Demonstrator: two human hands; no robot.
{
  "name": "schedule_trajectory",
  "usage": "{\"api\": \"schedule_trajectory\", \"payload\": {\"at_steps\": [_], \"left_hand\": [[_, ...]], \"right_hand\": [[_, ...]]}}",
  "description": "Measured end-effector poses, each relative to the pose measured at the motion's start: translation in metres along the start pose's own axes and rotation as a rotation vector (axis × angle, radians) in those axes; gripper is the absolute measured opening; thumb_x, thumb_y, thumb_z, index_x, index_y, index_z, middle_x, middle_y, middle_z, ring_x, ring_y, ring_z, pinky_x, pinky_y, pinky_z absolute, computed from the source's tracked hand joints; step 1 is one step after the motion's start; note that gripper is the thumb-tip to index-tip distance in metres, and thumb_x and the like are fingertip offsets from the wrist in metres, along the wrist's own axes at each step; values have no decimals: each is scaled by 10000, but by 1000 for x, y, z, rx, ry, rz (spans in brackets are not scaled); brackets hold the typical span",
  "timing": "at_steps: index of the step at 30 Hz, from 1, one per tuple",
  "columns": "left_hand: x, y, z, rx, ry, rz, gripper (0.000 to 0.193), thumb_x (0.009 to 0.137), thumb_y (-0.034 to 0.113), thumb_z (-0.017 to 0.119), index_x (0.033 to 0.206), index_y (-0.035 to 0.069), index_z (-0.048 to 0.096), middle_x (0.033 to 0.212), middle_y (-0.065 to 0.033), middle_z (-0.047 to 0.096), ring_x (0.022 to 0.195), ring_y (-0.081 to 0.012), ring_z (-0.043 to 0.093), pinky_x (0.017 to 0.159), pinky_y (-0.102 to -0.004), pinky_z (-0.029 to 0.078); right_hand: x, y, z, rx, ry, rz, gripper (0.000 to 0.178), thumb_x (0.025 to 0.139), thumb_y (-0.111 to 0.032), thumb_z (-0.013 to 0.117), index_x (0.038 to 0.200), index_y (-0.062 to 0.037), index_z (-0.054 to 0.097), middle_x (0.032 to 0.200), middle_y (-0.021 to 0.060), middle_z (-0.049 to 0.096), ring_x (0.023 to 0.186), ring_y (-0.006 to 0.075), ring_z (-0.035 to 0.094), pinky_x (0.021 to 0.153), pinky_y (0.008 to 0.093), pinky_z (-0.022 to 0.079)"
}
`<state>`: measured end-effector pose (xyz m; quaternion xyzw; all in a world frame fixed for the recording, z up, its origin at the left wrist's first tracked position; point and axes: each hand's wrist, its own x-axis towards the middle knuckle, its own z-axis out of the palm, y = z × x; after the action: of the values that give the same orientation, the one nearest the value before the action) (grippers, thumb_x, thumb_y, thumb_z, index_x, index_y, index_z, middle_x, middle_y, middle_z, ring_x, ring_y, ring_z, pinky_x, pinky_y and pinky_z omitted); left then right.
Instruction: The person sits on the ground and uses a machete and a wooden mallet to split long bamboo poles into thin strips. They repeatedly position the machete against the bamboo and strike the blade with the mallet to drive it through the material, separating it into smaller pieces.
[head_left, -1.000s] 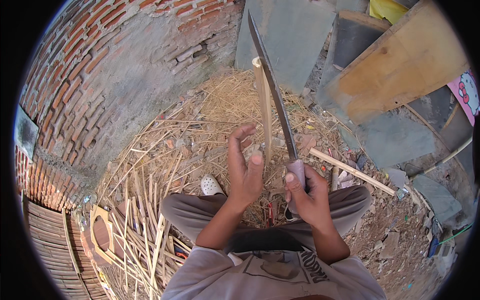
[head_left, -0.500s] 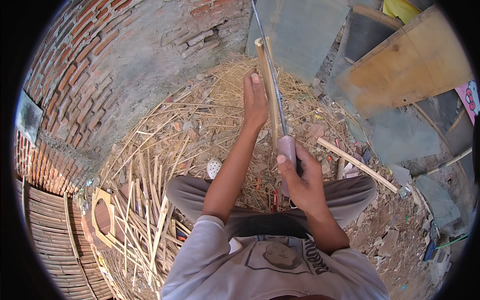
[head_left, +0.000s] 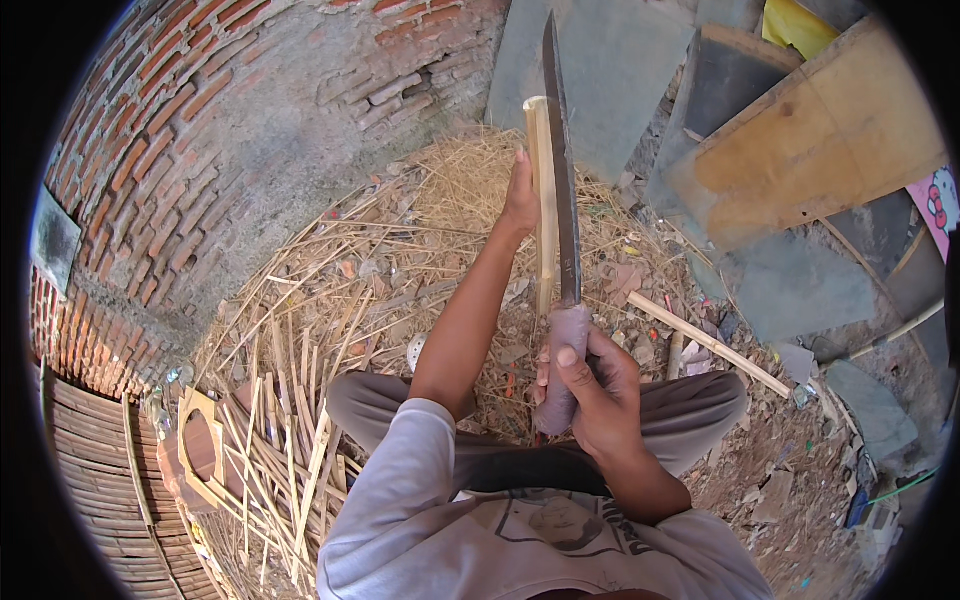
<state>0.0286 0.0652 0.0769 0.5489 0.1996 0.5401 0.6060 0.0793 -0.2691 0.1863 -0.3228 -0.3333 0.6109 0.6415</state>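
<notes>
1. Gripped machete (head_left: 566, 200) in right hand (head_left: 606, 385), with fingers wrapped fully round greyish-purple handle (head_left: 570, 325) and thumb laid across near side.
2. Had left hand (head_left: 520, 205) up against left side of pale wooden piece (head_left: 544, 190), with fingers partly hidden behind it. Could not tell how far closed, or how firm the hold.
3. Located wooden piece between left hand and blade (head_left: 555, 80), roughly upright in view, with upper end short of blade tip. Saw lower end near handle; could not tell whether propped on ground.
4. Saw blade just beside wooden piece, on its right. Could not tell contact, nor sharp edge from back.
5. Judged main risk as a cut to left hand, placed close to blade. Likely cause: blade glancing off or slipping along wood.
6. Judged twisting or tipping of wooden piece possible, from loose hold or unsupported foot.
7. Judged legs in grey trousers (head_left: 700, 405) exposed too, from overshooting low with blade.
8. Noted loose strips (head_left: 300, 460) at left and straw (head_left: 465, 185) ahead; judged poor footing for wooden piece, if braced there.
</notes>
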Motion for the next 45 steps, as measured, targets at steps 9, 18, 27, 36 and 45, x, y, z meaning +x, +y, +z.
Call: {"api": "schedule_trajectory", "payload": {"at_steps": [9,18,27,36,45], "left_hand": [[-17,40,30,205,-5,137,864,937,729,102,1096,7,549,985,-168,643,865,-243,636,759,-371,526],[-221,153,97,272,181,17,899,894,725,430,1406,-7,330,1307,-228,512,1193,-307,538,935,-417,464],[-272,138,114,461,147,-120,665,977,452,522,1392,-45,373,1016,-167,636,890,-222,644,777,-330,506],[-270,177,101,375,202,-199,468,1044,378,401,992,-32,618,581,-18,513,495,-52,445,463,-223,333],[-259,209,93,293,283,-237,579,1032,486,342,766,11,538,574,-60,540,419,-88,444,412,-225,325]], "right_hand": [[7,4,-10,-86,27,-1,461,936,-163,673,1317,42,513,868,9,603,732,65,568,645,232,481],[16,5,-9,-45,89,-52,439,927,-120,680,1305,47,532,905,-2,611,760,49,561,660,219,475],[25,-1,-2,-26,77,41,457,933,-169,679,1304,55,532,965,15,616,817,49,567,676,202,474],[23,-59,-86,-604,316,-441,633,875,-236,712,1413,-5,471,1245,122,534,1151,195,503,951,339,420],[-77,38,-513,-982,1132,212,497,887,-296,633,1258,31,578,1122,169,644,946,236,625,839,357,475]]}}
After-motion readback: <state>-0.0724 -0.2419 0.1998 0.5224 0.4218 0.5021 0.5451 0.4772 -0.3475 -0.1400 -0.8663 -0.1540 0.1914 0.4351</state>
